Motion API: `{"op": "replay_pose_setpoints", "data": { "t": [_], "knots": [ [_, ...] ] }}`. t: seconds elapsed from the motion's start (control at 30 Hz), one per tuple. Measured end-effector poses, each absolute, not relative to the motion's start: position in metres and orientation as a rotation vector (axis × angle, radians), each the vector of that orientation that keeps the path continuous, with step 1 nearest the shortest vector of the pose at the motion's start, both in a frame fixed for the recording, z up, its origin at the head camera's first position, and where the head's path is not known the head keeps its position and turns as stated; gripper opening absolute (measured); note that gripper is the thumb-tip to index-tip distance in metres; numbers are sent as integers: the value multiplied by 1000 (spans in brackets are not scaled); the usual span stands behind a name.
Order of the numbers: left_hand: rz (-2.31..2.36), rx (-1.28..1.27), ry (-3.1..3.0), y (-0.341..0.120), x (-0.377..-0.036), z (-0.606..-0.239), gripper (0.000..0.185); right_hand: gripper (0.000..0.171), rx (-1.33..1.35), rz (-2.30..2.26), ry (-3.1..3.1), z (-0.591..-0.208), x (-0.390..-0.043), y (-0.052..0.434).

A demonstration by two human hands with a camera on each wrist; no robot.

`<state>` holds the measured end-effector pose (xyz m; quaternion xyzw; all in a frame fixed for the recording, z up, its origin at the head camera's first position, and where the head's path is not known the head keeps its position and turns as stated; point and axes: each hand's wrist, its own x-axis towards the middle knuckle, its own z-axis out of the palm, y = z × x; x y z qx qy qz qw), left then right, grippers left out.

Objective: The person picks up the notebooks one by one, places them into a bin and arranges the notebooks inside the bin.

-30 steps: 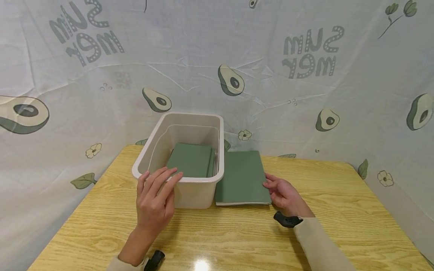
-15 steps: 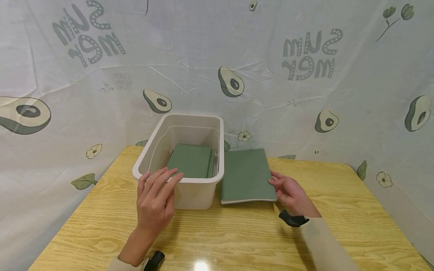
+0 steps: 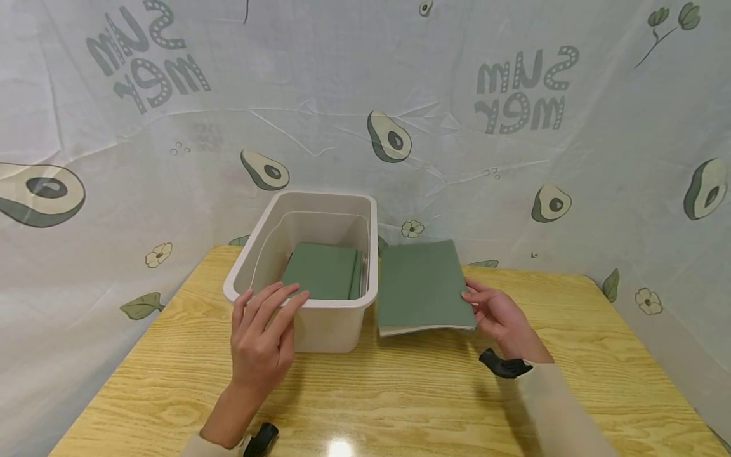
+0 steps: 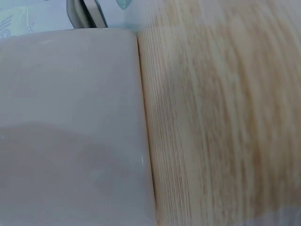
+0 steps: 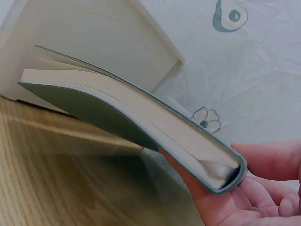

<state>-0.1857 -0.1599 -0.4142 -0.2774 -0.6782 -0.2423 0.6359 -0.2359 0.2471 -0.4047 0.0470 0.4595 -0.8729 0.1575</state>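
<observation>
Wood-grain table (image 3: 400, 393) under an avocado-print backdrop: the right hand (image 3: 502, 320) pinches a green softcover notebook (image 3: 424, 285) by its spine edge, raised beside the white bin (image 3: 320, 311) (another lies inside). Light, probably floppy; support underneath. Left hand (image 3: 259, 346) rests flat-fingered on the bin's rim.

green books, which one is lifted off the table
The green book beside the bin, held by the right hand; the other book lies inside the bin.
</observation>
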Motion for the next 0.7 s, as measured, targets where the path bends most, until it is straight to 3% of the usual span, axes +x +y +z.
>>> {"op": "replay_pose_setpoints", "data": {
  "t": [0.7],
  "knots": [
    [-562,-625,-1551,-159,-185,-413,30,78,73,-2579,1244,-356,-224,251]
  ]
}}
